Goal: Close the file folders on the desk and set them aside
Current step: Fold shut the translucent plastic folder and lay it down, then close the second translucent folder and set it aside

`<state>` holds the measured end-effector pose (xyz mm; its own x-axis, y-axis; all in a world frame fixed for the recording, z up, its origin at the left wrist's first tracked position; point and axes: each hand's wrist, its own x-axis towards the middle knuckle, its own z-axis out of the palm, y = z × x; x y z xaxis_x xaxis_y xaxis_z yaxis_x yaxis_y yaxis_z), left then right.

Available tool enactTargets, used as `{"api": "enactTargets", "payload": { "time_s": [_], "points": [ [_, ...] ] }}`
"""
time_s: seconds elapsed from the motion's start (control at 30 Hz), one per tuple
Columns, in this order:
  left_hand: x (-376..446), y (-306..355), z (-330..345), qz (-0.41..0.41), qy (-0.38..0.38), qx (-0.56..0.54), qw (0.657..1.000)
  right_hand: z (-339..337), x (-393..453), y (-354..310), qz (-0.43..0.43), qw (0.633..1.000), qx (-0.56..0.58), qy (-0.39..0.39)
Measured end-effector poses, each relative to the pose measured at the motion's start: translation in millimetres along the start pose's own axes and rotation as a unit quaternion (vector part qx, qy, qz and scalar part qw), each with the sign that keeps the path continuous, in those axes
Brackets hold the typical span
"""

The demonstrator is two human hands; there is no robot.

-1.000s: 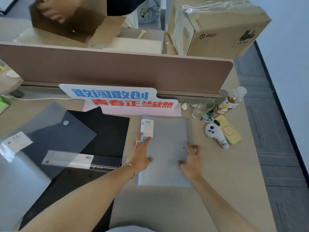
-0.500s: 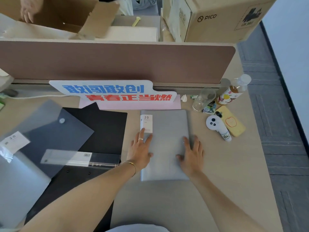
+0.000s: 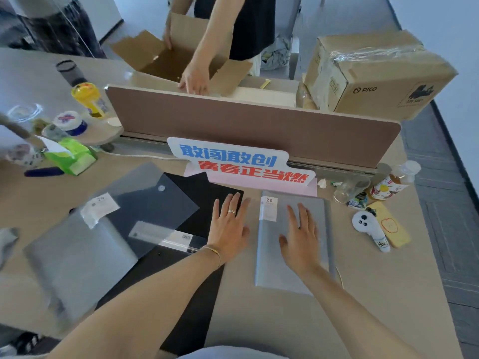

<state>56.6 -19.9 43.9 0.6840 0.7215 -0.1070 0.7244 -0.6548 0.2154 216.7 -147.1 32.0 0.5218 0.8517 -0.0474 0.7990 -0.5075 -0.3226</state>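
Office: desk divider (image 3: 259, 125), file folders (image 3: 293, 242), shipping carton (image 3: 383, 81).

Left forearm (image 3: 160, 288) is covering part of the black folder (image 3: 207, 195); the clear folder (image 3: 77, 255) is blurring toward the frame's left edge; label (image 3: 268, 208) print is reading too small.

The right hand (image 3: 300, 235) lies flat on the closed grey folder (image 3: 320, 244) at centre right. The left hand (image 3: 229, 228) reaches over the black folder (image 3: 204, 195), fingers (image 3: 234, 203) spread.
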Motion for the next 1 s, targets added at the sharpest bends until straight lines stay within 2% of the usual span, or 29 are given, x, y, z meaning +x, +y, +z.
{"api": "enactTargets", "payload": {
  "time_s": [0.27, 0.4, 0.57, 0.7, 1.0],
  "points": [
    [-69.9, -91.1, -38.0, -0.151, 0.052, 0.001, 0.987, 6.5, 17.2, -117.6, -0.144, 0.988, 0.043, -0.022],
    [-111.7, -139.0, -48.1, -0.231, 0.073, -0.040, 0.969, 16.9, 17.3, -172.3, -0.197, 0.978, 0.061, -0.039],
    [-153.2, -202.5, -46.4, -0.300, 0.099, -0.094, 0.944, 32.7, 19.9, -232.7, -0.224, 0.969, 0.080, -0.072],
    [-176.7, -246.7, -40.3, -0.336, 0.078, -0.113, 0.932, 53.2, 25.7, -273.8, -0.230, 0.963, 0.084, -0.114],
    [-177.6, -321.0, -17.0, -0.418, 0.018, -0.222, 0.880, 116.3, 44.8, -347.9, -0.228, 0.952, 0.052, -0.196]
  ]
}}
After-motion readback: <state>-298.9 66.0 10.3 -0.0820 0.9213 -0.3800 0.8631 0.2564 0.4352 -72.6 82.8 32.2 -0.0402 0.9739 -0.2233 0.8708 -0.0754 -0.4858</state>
